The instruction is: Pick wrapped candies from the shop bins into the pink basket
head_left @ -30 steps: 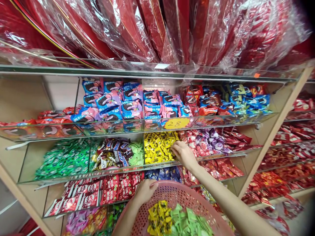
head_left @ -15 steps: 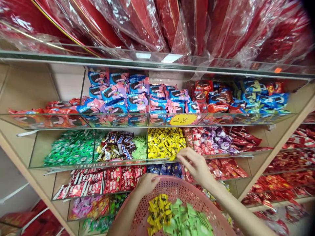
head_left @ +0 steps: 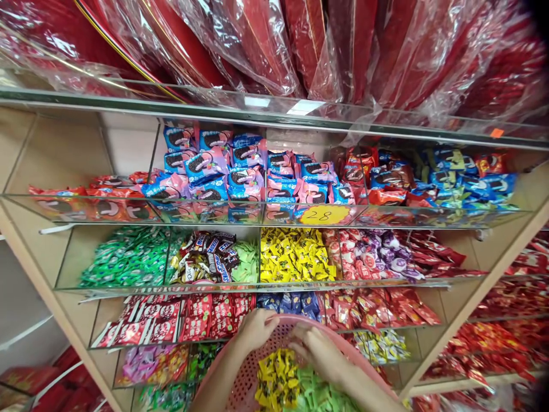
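Observation:
My left hand (head_left: 256,330) grips the far rim of a pink perforated plastic basket (head_left: 242,380), its fingers over the edge. Inside the basket lie a heap of yellow-wrapped candies (head_left: 277,377) and a heap of light green packets (head_left: 321,395). Over the basket is my right hand (head_left: 317,349), its fingers bent, slightly apart and just above the yellow candies. No candy shows between those fingers. Part of the green heap is hidden behind the right hand and forearm. Straight ahead on the shelf, a compartment holds more yellow candies (head_left: 295,256).
Glass-fronted shelves hold green-wrapped sweets (head_left: 128,257), chocolate bars (head_left: 214,252), purple and red sweets (head_left: 381,252) and blue-pink cookie packs (head_left: 206,163). A yellow price tag (head_left: 325,215) marks 28. Plastic-wrapped red goods (head_left: 266,46) lie on top. Red packets (head_left: 501,297) fill shelving at right.
My right hand has moved down from the yellow candy compartment, where it pinched a yellow candy, to inside the basket. My left hand stays on the rim. The view has shifted slightly.

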{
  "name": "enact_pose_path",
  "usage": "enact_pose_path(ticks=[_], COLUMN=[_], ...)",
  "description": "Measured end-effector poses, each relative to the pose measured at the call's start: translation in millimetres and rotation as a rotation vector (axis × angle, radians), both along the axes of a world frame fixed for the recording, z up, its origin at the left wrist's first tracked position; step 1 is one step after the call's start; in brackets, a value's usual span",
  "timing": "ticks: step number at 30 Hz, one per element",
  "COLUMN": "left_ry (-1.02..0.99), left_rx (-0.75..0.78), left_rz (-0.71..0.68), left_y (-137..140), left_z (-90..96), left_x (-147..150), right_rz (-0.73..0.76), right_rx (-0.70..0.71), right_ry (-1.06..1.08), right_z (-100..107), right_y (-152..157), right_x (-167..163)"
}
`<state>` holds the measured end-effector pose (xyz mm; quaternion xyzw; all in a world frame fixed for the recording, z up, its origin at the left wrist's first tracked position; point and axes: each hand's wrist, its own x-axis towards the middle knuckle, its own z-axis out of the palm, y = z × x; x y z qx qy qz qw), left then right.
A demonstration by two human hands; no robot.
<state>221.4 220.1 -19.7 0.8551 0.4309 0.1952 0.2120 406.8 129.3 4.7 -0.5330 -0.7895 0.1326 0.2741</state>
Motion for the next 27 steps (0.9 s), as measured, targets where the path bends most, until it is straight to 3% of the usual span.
enact_pose_path(ticks=[3, 7, 11, 17, 27], left_ry=[-0.005, -0.004, -0.007, -0.017, -0.017], left_rx=[-0.027, -0.009, -0.005, 0.021, 0.018], left_rz=[-0.007, 0.009, 0.007, 0.016, 0.014], left_y=[1, 1, 0, 1, 2], left_z=[0.0, -0.5, -0.9, -2.3, -3.9], left_x=[1, 2, 1, 2, 0], right_rz=[0.066, 0.011, -0.115, -0.262, -0.339], right_rx=[0.067, 0.244, 0.348, 0.274, 0.301], right_ry=[-0.02, 0.03, -0.08, -0.285, -0.285], right_z=[38, 92, 120, 129, 124], right_y=[3, 25, 57, 77, 86], right_x=[-5, -8, -14, -28, -29])
